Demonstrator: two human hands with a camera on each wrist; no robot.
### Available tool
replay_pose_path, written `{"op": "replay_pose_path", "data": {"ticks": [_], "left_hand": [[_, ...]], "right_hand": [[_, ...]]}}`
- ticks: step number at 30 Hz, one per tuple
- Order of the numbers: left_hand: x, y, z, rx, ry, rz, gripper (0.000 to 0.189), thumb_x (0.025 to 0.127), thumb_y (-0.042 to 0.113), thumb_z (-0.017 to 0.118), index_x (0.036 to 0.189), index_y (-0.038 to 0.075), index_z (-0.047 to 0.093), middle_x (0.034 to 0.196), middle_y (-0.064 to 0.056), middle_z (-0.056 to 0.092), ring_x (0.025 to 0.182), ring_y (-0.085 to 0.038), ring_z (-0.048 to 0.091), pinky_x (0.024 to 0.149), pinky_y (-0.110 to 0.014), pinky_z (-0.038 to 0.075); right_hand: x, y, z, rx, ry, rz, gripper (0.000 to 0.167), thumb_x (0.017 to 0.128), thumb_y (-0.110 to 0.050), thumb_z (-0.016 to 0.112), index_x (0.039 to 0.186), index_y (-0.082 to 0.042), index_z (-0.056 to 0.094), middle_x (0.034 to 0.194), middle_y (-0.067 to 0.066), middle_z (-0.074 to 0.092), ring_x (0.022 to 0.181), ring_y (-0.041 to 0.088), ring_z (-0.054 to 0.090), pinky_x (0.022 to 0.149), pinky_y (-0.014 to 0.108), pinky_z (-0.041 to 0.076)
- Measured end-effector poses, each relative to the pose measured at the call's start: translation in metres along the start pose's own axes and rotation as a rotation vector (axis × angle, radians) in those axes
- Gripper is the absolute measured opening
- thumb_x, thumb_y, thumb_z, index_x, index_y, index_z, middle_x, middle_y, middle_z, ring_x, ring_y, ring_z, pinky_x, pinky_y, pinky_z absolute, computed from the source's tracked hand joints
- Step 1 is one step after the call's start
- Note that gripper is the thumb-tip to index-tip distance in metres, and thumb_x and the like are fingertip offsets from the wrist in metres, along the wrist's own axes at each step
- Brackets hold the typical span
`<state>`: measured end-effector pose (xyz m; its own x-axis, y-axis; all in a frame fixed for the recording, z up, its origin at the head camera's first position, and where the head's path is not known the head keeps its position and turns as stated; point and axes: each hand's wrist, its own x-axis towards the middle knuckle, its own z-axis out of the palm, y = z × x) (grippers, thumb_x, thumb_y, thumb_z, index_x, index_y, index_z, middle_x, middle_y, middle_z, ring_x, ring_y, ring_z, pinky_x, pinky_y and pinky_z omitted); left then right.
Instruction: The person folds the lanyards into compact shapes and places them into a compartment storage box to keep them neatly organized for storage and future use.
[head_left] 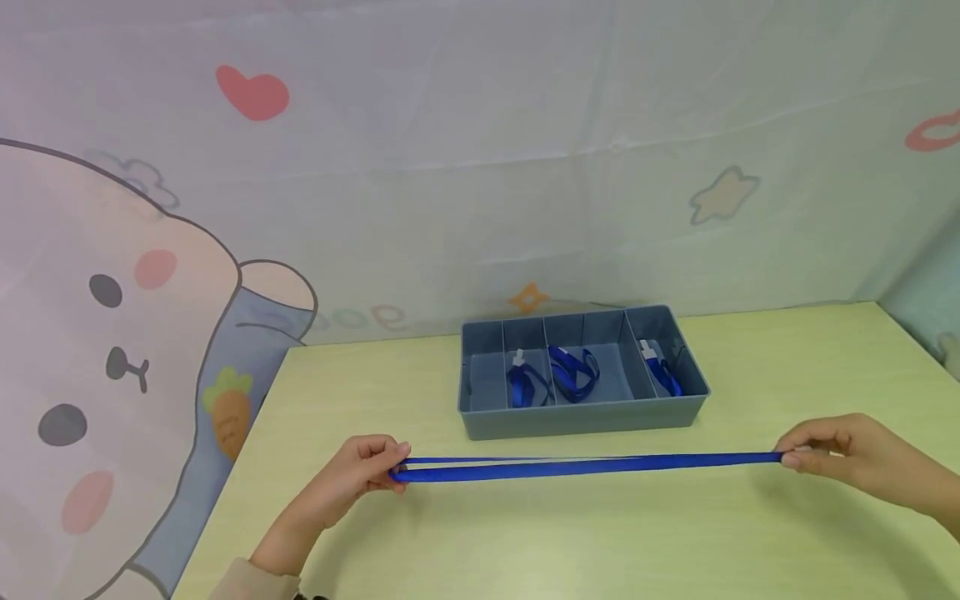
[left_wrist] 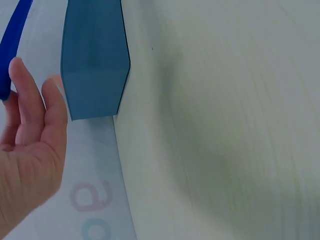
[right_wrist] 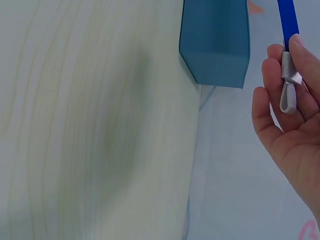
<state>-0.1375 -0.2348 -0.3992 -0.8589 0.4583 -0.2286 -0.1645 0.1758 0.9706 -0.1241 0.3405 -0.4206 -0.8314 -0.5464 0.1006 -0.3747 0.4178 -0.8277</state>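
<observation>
A blue lanyard (head_left: 525, 471) is stretched taut sideways above the table, its two straps running close together. My left hand (head_left: 371, 467) holds the looped end between thumb and fingers. At the other end my right hand (head_left: 847, 458) pinches the strap; the right wrist view shows a whitish clip (right_wrist: 288, 85) lying against those fingers. Behind the lanyard stands a grey-blue divided tray (head_left: 577, 421). Inside it are a bundled lanyard (head_left: 521, 387) in a left compartment, a coiled one (head_left: 573, 375) in the wide middle compartment and another (head_left: 663, 375) at the right.
The pale yellow-green table (head_left: 570, 542) extends under both hands. A patterned cloth (head_left: 480, 192) hangs along the table's back edge, with a large cartoon animal (head_left: 112, 308) on its left side.
</observation>
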Motion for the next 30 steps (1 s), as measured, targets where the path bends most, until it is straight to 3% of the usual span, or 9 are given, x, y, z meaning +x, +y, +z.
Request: {"op": "replay_pose_path", "data": {"ticks": [3,5,14,17,22,26,30], "left_hand": [[0.001,0.003,0.002,-0.043,0.062,-0.057,0.020,0.092,0.019,0.059,0.072,0.015,0.063,0.070,0.001,0.061,0.062,-0.008,0.061,0.070,-0.024,0.054],[0.001,0.003,0.002,-0.064,0.075,-0.063,0.017,0.090,0.016,0.062,0.073,0.014,0.064,0.070,0.001,0.061,0.062,-0.008,0.060,0.068,-0.023,0.054],[0.000,-0.006,-0.005,-0.006,0.071,0.014,0.009,0.085,0.008,0.067,0.080,0.012,0.061,0.070,0.004,0.065,0.068,-0.012,0.062,0.077,-0.030,0.053],[-0.002,-0.006,-0.007,0.040,0.051,0.028,0.007,0.085,0.007,0.067,0.090,0.004,0.063,0.072,0.003,0.065,0.069,-0.014,0.063,0.078,-0.031,0.052],[-0.004,0.000,-0.006,0.162,-0.002,0.025,0.027,0.084,0.008,0.068,0.104,-0.011,0.064,0.083,-0.008,0.067,0.075,-0.014,0.064,0.076,-0.031,0.054],[-0.005,0.005,-0.003,0.304,-0.014,0.052,0.021,0.084,0.009,0.068,0.098,-0.006,0.067,0.087,-0.019,0.066,0.076,-0.015,0.063,0.073,-0.029,0.053],[-0.004,0.006,0.000,0.408,0.033,0.105,0.012,0.086,0.008,0.066,0.093,-0.002,0.067,0.082,-0.018,0.064,0.074,-0.021,0.061,0.069,-0.026,0.051]], "right_hand": [[0.002,0.000,0.000,0.027,-0.007,0.004,0.026,0.089,0.009,0.053,0.098,-0.009,0.068,0.086,-0.005,0.065,0.072,0.010,0.057,0.059,0.024,0.051],[0.003,-0.001,0.000,0.029,0.001,0.009,0.024,0.089,0.009,0.053,0.098,-0.008,0.068,0.086,-0.004,0.066,0.072,0.010,0.058,0.059,0.024,0.052],[0.001,-0.004,0.000,0.011,0.067,0.097,0.017,0.089,0.004,0.057,0.095,-0.007,0.069,0.082,0.001,0.067,0.070,0.011,0.059,0.060,0.026,0.053],[-0.001,-0.003,-0.003,0.028,0.087,0.136,0.016,0.089,0.003,0.057,0.094,-0.007,0.069,0.081,0.002,0.067,0.070,0.013,0.060,0.061,0.025,0.052],[-0.003,-0.001,-0.008,0.090,0.125,0.151,0.018,0.090,0.006,0.053,0.094,-0.005,0.067,0.076,0.002,0.065,0.069,0.016,0.058,0.063,0.021,0.049],[-0.003,0.001,-0.012,0.164,0.096,0.143,0.020,0.092,0.008,0.049,0.096,-0.003,0.066,0.078,0.002,0.064,0.070,0.017,0.059,0.065,0.021,0.048],[-0.001,0.001,-0.014,0.259,0.024,0.157,0.023,0.094,0.006,0.046,0.099,-0.005,0.065,0.084,0.003,0.067,0.078,0.017,0.064,0.070,0.025,0.053]]}}
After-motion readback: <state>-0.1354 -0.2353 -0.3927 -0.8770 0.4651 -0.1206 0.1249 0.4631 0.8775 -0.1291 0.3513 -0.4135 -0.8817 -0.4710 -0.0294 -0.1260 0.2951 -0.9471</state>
